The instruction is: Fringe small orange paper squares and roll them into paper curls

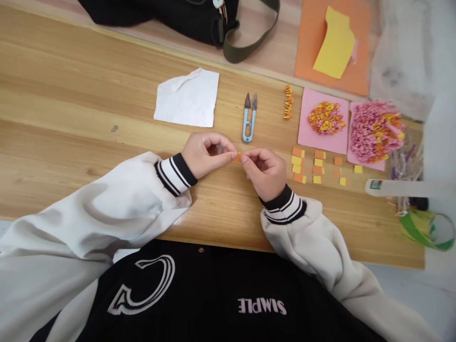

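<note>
Between my fingertips, over the wooden table, is a small orange paper piece (237, 157) with a bit of yellow at its top. My left hand (210, 154) pinches its left side with thumb and forefinger. My right hand (265, 171) pinches it from the other side. Fingers cover most of the piece, so its full shape is hidden. Just beyond my hands lie blue-handled thread snips (248, 118), blades pointing away. To the right of my right hand, small orange and yellow paper squares (298, 164) lie in loose columns.
A torn white paper (187, 99) lies left of the snips. At right are a short row of orange-yellow curls (288, 102), two heaps of curled bits (326, 118) on pink paper, a white stick (395, 188) and a green tape roll (427, 230). A black bag (185, 21) sits behind.
</note>
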### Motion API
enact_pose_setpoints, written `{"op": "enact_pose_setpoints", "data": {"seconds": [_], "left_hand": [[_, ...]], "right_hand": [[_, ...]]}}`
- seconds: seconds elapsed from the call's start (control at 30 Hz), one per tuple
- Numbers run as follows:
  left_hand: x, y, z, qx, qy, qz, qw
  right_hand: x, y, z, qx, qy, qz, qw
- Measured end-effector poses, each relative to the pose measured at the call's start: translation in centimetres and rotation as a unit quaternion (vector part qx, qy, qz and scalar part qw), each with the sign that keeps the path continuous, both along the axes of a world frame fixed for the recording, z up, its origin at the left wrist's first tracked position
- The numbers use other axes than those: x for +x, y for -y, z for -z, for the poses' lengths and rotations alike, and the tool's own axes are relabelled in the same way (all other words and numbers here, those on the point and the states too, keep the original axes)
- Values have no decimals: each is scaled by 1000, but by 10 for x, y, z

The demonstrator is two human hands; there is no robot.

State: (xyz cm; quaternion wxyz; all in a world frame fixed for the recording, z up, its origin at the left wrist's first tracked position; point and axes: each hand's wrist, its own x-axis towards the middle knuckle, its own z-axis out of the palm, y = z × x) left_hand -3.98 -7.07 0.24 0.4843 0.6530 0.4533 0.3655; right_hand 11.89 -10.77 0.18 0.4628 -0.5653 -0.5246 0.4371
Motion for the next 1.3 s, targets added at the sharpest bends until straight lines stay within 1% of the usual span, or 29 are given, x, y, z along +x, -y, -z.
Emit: {"op": "enact_pose_setpoints", "data": {"seconds": [0.33, 0.57, 0.73, 1.0, 1.3], "left_hand": [[0, 0, 0, -1, -2, -3, 1000], [0, 0, 0, 0, 3, -7, 1000], [0, 0, 0, -1, 1, -6, 1000], [0, -1, 2, 25, 7, 13, 1000], [-1, 0, 2, 36, 9, 11, 999]], "right_hand": [[0, 1, 0, 0, -4, -1, 1000], [0, 1, 1, 17, -21, -10, 1000], [-1, 1, 2, 18, -15, -8, 1000], [0, 1, 3, 8, -7, 6, 1000], [0, 1, 1, 10, 1, 8, 1000]]}}
